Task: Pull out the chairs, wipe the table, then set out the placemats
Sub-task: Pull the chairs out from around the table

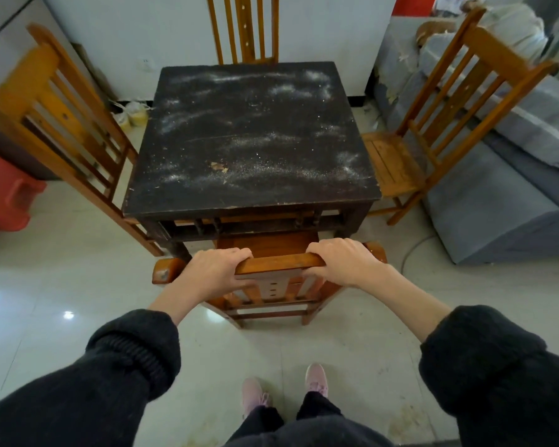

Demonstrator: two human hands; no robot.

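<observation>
Pale floor tiles (62, 253) spread under a near chair (279, 262), whose top rail both hands grip, the left hand (215, 269) and the right hand (344, 261) each curled over it. Beyond stands the dusty black table (252, 133), with chairs at its left (62, 108), right (439, 117) and far (242, 27) sides.

one wide-angle head view looks forward and steeply down from above the near edge of the square dark wooden table (252, 137), close enough that the table fills the middle; the floor beneath the table's near side fills the lower frame.
</observation>
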